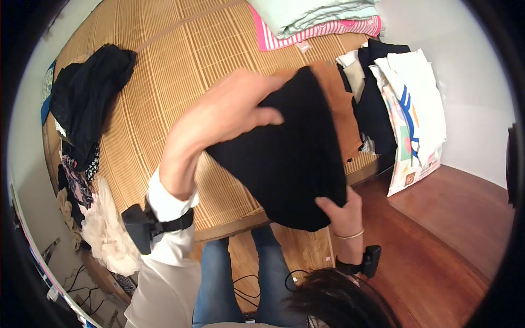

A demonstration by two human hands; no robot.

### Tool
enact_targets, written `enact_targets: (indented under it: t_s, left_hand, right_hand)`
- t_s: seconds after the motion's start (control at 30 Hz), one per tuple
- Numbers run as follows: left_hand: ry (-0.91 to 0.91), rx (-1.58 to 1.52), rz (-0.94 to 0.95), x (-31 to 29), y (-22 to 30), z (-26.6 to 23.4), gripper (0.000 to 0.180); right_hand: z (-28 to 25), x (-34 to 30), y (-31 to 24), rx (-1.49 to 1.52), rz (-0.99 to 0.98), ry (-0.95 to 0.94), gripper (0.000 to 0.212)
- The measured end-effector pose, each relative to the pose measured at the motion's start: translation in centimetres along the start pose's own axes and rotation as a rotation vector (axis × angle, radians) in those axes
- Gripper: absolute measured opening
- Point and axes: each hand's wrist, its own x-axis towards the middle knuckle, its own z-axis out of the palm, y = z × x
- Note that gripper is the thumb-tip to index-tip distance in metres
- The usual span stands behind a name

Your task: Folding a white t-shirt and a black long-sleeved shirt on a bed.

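A folded black garment (284, 147) spans the space between my two hands, in front of me over the near part of the bamboo mat. My left hand (232, 106) is at its upper left edge, thumb on top and fingertips partly hidden behind the cloth. The lower right corner is pinched by my right hand (344, 213), the thumb lying over the fabric and the fingers behind it. Just beyond the black garment, partly covered by it, lies an orange-brown garment (337, 106). I cannot tell what kind of clothing the black piece is.
The bamboo mat (164, 71) covers the bed. Folded dark clothes (377, 104) and a white printed bag (415, 109) line its right side. Pale green bedding (311, 16) sits at the back. Loose black clothing (90, 98) and cream tulle (106, 232) lie left. A brown wooden surface (415, 246) stands right.
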Motion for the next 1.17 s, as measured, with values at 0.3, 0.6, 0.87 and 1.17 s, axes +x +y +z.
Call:
enact_targets:
  t_s: [0.3,0.6,0.87,1.17]
  left_hand:
    - [0.461,0.607,-0.044,8.3,-1.4,9.5,0.07]
    - [0.516,0.282,-0.206,-4.4,-3.0,11.2,0.07]
    - [0.662,0.334,-0.816,-34.9,2.8,2.3,0.034]
    - [0.309,0.297,-1.445,-60.3,15.5,0.1,0.035]
  right_hand:
    - [-5.5,10.4,2.3,-1.079,-0.296,0.511,0.084]
    - [-1.6,12.0,5.7,-1.278,-0.559,0.173,0.085]
    - [-3.7,1.1,-5.0,-1.411,-0.659,0.332,0.055]
    - [9.3,-7.3,-13.7,-1.468,-0.811,0.031,0.05]
